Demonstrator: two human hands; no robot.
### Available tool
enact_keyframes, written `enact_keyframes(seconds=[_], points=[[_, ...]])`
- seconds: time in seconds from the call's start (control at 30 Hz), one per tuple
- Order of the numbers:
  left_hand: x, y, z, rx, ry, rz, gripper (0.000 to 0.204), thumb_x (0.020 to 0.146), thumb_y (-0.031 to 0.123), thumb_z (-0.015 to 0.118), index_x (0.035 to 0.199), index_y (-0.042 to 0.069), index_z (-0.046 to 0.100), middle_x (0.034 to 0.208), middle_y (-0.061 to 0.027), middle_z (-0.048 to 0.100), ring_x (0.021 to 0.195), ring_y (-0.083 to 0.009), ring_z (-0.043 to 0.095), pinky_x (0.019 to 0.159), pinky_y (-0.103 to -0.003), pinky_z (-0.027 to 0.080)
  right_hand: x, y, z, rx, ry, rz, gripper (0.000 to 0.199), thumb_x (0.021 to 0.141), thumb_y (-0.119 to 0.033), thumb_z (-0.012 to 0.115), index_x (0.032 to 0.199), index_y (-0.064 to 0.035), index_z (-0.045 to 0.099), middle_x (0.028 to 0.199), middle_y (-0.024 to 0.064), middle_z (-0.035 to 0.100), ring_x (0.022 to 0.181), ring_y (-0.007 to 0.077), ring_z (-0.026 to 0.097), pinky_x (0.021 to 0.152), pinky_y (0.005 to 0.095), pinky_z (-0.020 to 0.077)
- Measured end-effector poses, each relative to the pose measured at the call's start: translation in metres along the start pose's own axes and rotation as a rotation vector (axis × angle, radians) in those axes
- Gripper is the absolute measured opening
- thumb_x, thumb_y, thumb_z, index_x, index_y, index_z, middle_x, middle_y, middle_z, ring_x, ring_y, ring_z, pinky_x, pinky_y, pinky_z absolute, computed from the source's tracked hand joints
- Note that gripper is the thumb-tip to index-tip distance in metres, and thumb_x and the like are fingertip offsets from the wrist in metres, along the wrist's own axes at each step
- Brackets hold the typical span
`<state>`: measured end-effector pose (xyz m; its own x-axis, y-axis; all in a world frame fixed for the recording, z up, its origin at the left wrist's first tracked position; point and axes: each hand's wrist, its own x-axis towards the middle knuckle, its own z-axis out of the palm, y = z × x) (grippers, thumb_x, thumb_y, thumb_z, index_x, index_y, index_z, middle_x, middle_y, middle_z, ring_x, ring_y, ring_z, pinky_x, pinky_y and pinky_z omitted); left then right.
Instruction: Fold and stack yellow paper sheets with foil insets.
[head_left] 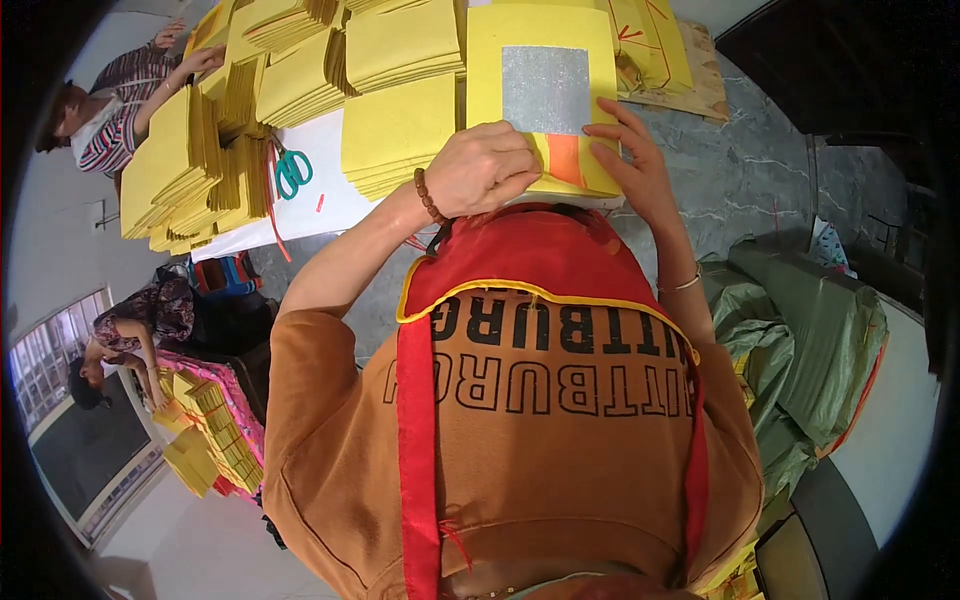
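Right in front of me lies a stack of yellow paper sheets (486, 70) with a silver-grey square (546, 90) on its top sheet. Below the square, an orange strip (566, 160) runs toward the near edge. My left hand (487, 165) is closed over the near left part of the sheet, fingers curled beside the strip; whatever they pinch is hidden. Fingers apart, my right hand (630, 160) rests on the right edge of the stack, its tips by the square's lower right corner.
Several yellow paper stacks (400, 130) cover the table to the left and behind. Green-handled scissors (292, 175) lie on the white table surface (325, 150). One person (110, 120) works at the far left; another (130, 330) bends over yellow bundles (205, 410). Green-wrapped piles (800, 320) stand right.
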<state>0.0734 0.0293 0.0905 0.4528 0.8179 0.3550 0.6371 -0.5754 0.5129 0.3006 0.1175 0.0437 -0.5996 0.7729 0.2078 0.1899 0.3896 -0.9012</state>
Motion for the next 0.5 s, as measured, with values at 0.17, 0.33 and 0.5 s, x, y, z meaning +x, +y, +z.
enact_keyframes(seconds=[0.17, 0.33, 0.5], points=[[0.0028, 0.0011, -0.0001, -0.006, -0.023, -0.048, 0.008, 0.075, 0.013, 0.059, 0.076, 0.005, 0.061, 0.074, -0.006, 0.058, 0.074, -0.0243, 0.056, 0.063, -0.035, 0.047, 0.0009, 0.0, 0.0004, 0.005, 0.007, 0.016, 0.021, 0.082, -0.015, 0.062, 0.101, -0.0063, 0.067, 0.13, 0.0106, 0.049, 0.124, 0.0237, 0.042, 0.102, 0.034, 0.0315], [0.0055, -0.0017, -0.0029, -0.124, -0.059, -0.151, 0.009, 0.074, 0.014, 0.06, 0.073, 0.005, 0.061, 0.073, -0.0065, 0.06, 0.073, -0.0243, 0.058, 0.061, -0.034, 0.047, 0.001, -0.0006, 0.0018, 0.077, 0.029, 0.07, 0.021, 0.087, -0.017, 0.057, 0.1, -0.004, 0.067, 0.129, 0.0107, 0.049, 0.122, 0.0215, 0.043, 0.101, 0.0327, 0.0326], [0.0084, -0.006, -0.009, -0.314, -0.121, -0.302, 0.01, 0.075, 0.01, 0.059, 0.077, 0.0, 0.061, 0.071, -0.0074, 0.058, 0.069, -0.019, 0.057, 0.059, -0.03, 0.044, 0.0002, -0.0002, 0.0003, 0.159, 0.018, 0.085, 0.03, 0.092, -0.022, 0.047, 0.1, -0.0007, 0.066, 0.129, 0.0115, 0.048, 0.121, 0.0217, 0.043, 0.1, 0.0326, 0.0325]])
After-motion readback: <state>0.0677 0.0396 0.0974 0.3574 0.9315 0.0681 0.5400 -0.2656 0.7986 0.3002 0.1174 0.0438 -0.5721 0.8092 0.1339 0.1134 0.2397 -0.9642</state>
